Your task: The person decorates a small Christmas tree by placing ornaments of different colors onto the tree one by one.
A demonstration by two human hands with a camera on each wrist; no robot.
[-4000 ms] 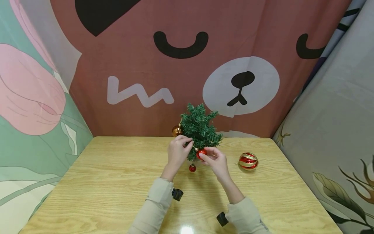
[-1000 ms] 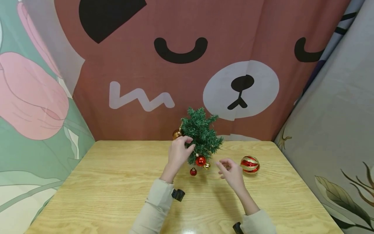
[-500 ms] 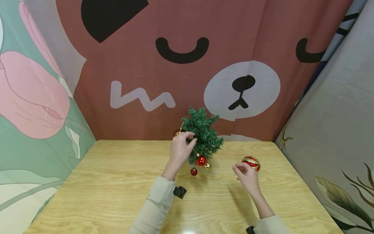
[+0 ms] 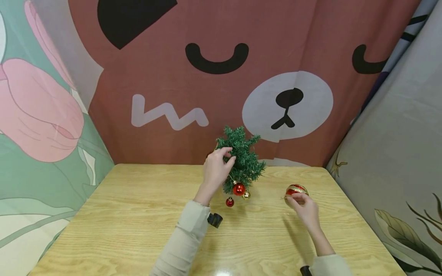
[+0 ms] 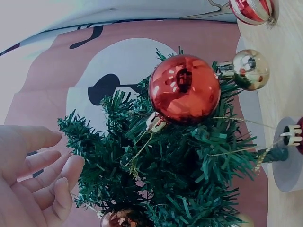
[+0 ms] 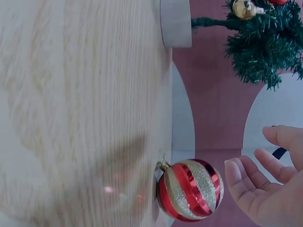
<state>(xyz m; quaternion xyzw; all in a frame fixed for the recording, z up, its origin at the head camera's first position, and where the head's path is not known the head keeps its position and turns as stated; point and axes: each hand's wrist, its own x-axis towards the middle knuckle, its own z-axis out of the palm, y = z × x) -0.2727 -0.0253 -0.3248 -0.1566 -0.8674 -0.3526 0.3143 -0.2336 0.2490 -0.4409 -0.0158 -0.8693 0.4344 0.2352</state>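
A small green artificial Christmas tree [image 4: 243, 157] stands at the back middle of the table. From its branches hang a shiny red ball [image 5: 184, 89], a small gold ball [image 5: 252, 70], a small dark red ball [image 4: 230, 202] and an amber ball [image 5: 127, 218]. My left hand [image 4: 215, 166] is at the tree's left side, fingers loosely bent, with nothing between them in the left wrist view. Over to the right, a red and gold striped ball [image 6: 190, 190] lies on the table. My right hand [image 4: 306, 210] is right beside it, fingers relaxed and apart from it in the right wrist view.
The light wooden table [image 4: 138, 214] ends at a brown curtain [image 4: 155, 69] printed with a bear face. Patterned cloths hang on the left and right sides. The tree's round white base [image 6: 176, 23] rests on the tabletop.
My right hand has let go of the shiny red ball, which now hangs on the tree, and has moved right to the striped ball. My left hand has risen slightly along the tree.
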